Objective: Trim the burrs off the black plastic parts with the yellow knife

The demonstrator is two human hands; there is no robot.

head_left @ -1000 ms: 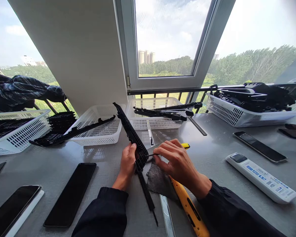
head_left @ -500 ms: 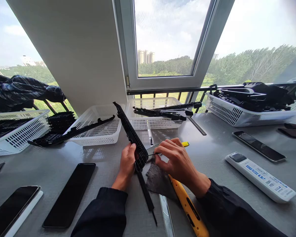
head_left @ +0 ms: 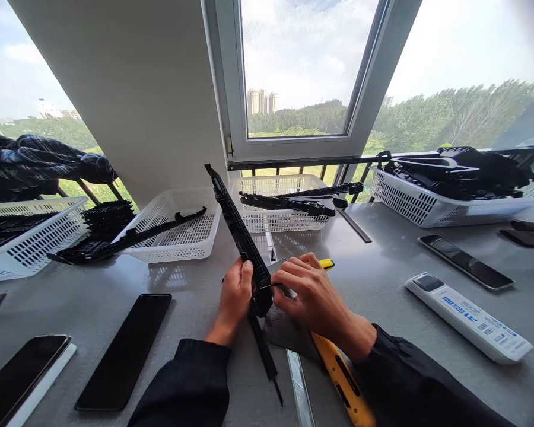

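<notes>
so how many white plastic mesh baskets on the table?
4. One white plastic mesh basket far left, one left of centre, one at centre under the window, one at right piled with black parts. Others may lie outside the frame.

The left hand [head_left: 235, 290] grips a long black ribbed plastic strip [head_left: 239, 233], tilted up toward the window. The right hand [head_left: 309, 295] pinches a thin piece at its lower end, above a grey cloth [head_left: 285, 332] and yellow utility knife [head_left: 342, 379] on the tabletop [head_left: 382, 267].

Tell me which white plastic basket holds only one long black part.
The white mesh basket left of the centre one; a single long black strip lies across it, while other baskets hold several parts.
</notes>
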